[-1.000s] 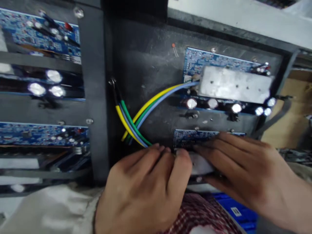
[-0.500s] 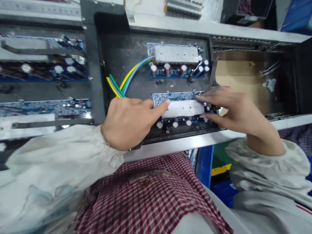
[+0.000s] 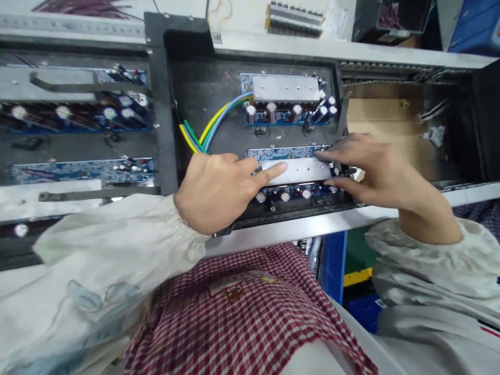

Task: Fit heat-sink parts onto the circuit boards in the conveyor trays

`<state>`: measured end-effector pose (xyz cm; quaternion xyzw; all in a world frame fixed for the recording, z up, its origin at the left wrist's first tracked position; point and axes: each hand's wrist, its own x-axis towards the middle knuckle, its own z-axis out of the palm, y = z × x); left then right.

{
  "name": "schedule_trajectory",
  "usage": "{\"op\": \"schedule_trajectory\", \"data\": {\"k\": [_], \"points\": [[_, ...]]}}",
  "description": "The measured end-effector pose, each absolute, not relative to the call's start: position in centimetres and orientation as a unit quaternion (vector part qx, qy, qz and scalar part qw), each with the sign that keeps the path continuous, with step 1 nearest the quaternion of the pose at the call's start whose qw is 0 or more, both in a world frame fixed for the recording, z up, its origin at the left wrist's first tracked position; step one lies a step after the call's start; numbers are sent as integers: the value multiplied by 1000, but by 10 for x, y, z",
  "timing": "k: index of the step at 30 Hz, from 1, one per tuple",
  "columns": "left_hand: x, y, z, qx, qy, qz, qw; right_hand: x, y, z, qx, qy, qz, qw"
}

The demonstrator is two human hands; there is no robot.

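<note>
- Since the earlier frame, the left hand (image 3: 215, 194) had slid rightward, and I saw its extended index finger lying farther along the aluminium heat-sink plate (image 3: 299, 171).
- A barcode sticker (image 3: 216, 37) on the upper rail and a tag (image 3: 234, 286) on the red-checked shirt were too blurred or small for me to read.
- That plate sat on a blue circuit board (image 3: 273, 153), directly beneath both hands, inside a black metal chassis (image 3: 207, 88).
- Left fingers were not pinching: the index lay flat on the plate, and the others curled above the board's left end.
- Right fingers were spread, straddling the plate's right end; I could not tell whether they gripped it.
</note>
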<state>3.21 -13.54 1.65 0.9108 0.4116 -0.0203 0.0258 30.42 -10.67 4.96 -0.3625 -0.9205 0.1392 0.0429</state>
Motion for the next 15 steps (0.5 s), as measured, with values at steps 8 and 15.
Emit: {"op": "schedule_trajectory", "data": {"k": [8,15], "points": [[31,-134,15,913,402,-22,61,296,-110,52,-331,-937,105,23],[30,-133,14,914,397,-37,74,286,-110,37,-276,-961,19,7]]}}
